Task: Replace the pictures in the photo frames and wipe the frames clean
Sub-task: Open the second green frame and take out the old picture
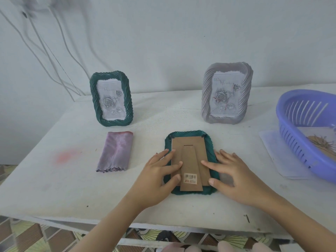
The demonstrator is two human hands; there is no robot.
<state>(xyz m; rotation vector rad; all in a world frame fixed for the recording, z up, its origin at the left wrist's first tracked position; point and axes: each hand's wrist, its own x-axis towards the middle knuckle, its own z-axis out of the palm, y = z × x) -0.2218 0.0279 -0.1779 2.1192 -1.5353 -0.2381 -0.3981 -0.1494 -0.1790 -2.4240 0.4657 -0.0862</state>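
The step in hand looks like opening the back of the face-down green frame (190, 160) so its picture can be swapped. To do it well, one hand should pin the frame flat on the bench (54, 179) while the other turns the small dark tabs at the far corners of the cardboard backing (189, 148) — then lift the backing by its edge, not by the hinged stand with the barcode sticker (190, 178), which would likely bend or tear.

The frame lies at the near middle of the bench, directly under both hands. The left hand (156, 180) rests on its left edge, fingers spread and laid flat across the backing; the right hand (234, 175) rests on the right edge likewise, fingers apart. Neither is clamped on anything — both only press.

The folded purple cloth (115, 151) for wiping lies just left of the frame. Two upright frames stand at the far side: a green one (111, 99) far left and a grey one (227, 93) far right. A blue basket (291, 142) at the right holds what may be replacement pictures.
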